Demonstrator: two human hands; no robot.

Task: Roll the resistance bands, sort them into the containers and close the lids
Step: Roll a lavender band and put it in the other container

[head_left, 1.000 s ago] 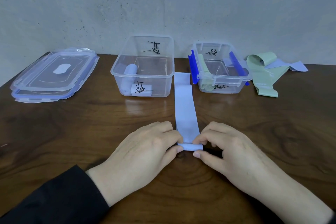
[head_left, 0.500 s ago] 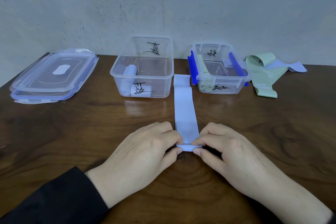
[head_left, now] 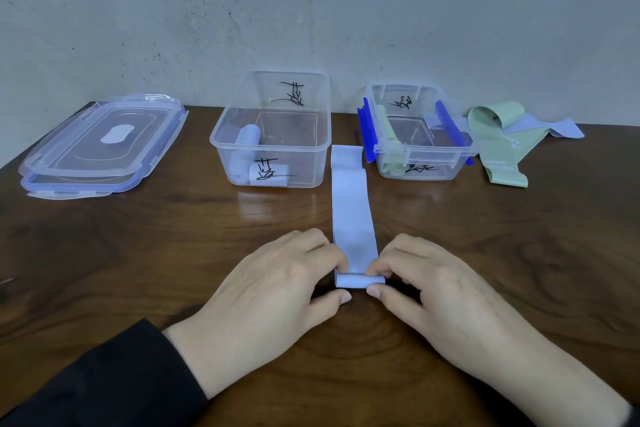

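Note:
A pale blue resistance band [head_left: 351, 204] lies flat on the table, running away from me, its near end curled into a small roll [head_left: 358, 280]. My left hand [head_left: 277, 295] pinches the roll's left end between thumb and fingers. My right hand [head_left: 426, 291] pinches its right end the same way. Behind it stands a clear open container [head_left: 273, 149] holding a rolled pale blue band [head_left: 247, 140]. To its right, a smaller clear container [head_left: 420, 149] with blue clips holds a rolled green band [head_left: 389, 146].
Two clear lids with blue edges [head_left: 100, 146] are stacked at the far left. A loose green band [head_left: 498, 146] and a loose pale blue band [head_left: 550, 126] lie at the far right by the wall. The table is dark wood [head_left: 138, 253].
The roll at the band's near end has grown slightly thicker as both hands turned it forward. The hands stay in about the same spot.

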